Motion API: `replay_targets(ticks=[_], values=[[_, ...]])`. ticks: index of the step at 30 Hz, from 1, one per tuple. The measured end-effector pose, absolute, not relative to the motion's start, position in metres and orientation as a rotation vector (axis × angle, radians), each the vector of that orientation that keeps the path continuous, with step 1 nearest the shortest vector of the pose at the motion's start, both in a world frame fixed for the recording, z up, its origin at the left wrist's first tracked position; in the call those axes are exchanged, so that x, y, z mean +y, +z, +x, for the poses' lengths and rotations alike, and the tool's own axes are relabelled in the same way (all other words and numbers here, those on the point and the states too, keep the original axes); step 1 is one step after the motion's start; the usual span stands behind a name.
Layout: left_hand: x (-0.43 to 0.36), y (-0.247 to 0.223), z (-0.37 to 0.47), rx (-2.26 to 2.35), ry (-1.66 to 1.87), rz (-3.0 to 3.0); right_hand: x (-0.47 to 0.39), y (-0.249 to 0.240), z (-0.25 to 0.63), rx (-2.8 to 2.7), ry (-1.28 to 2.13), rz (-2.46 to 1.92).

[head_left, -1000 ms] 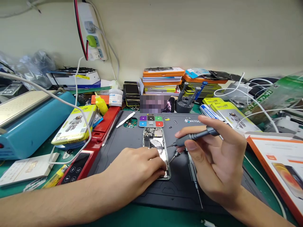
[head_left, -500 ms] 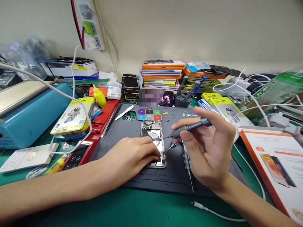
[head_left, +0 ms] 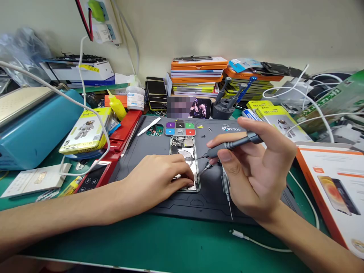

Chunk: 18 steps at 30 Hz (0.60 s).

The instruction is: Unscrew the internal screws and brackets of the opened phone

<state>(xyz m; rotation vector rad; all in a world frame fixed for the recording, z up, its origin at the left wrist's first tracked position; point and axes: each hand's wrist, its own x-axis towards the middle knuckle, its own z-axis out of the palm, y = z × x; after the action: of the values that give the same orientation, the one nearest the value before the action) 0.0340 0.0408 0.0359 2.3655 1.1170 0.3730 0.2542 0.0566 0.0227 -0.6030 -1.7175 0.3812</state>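
Note:
An opened phone, its inner parts bare, lies on a dark grey work mat. My left hand covers its left and lower part; the thumb and fingertips come together over the lower right inside, and whatever they pinch is too small to make out. In my right hand a dark grey screwdriver is gripped between thumb and fingers, its tip pointing left by the phone's right edge. Beneath that hand another screwdriver rests on the mat, with a further slim tool tip beside the phone.
Behind the phone sit a coloured magnetic tray and a white pry tool. A screwdriver holder and stacked boxes stand farther back. Battery boxes are at left, a white-orange box at right, a white cable in front.
The whole view has tipped downward, so everything appears higher. The left fingertips have shifted slightly over the phone's lower part; the right hand keeps its hold on the screwdriver.

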Motion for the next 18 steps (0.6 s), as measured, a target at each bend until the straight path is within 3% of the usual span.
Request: replay_targets(ticks=[18], values=[[0.0428,0.0342,0.0329,1.115,0.451,2.174,0.0556,0.0302,0.2530,-1.802,0.235,-0.634]])
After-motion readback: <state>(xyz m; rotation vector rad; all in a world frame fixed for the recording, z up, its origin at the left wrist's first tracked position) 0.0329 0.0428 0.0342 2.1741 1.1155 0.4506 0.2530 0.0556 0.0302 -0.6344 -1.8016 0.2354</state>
